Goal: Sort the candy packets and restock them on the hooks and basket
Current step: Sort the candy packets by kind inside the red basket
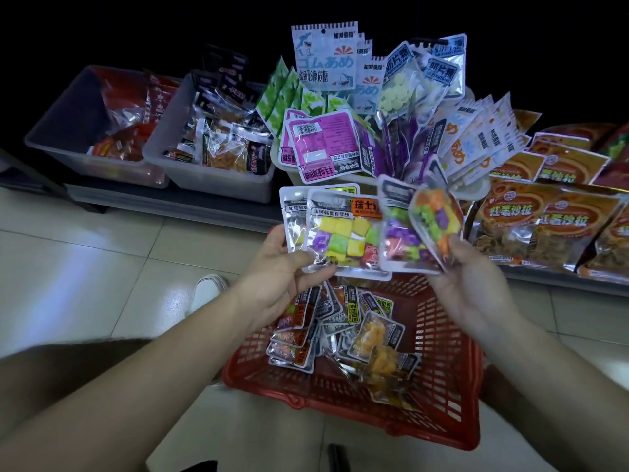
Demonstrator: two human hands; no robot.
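Left hand (282, 264): we see the thumb clamped on the lower left corner of the left bundle (340, 233), a fan of packets of mixed-colour candy, with the fingers behind it.
Right hand (473, 267): thumb and fingers pinch the lower right edge of the right bundle (405, 233).
Position: both bundles hang over the red basket (452, 352), just below the hanging rows (326, 59).
Long axis: the packets stand upright, their printed headers pointing up and away from the fingers, toward the display.
Nearer hand: we judge the right hand closer to the purple and white rows.
Remaining stock: loose packets (340, 321) lie in the basket under the wrists.
Hidden: the hooks sit behind their packets. The outermost right packet is blurred. We cannot make out any hang-holes or count either bundle.
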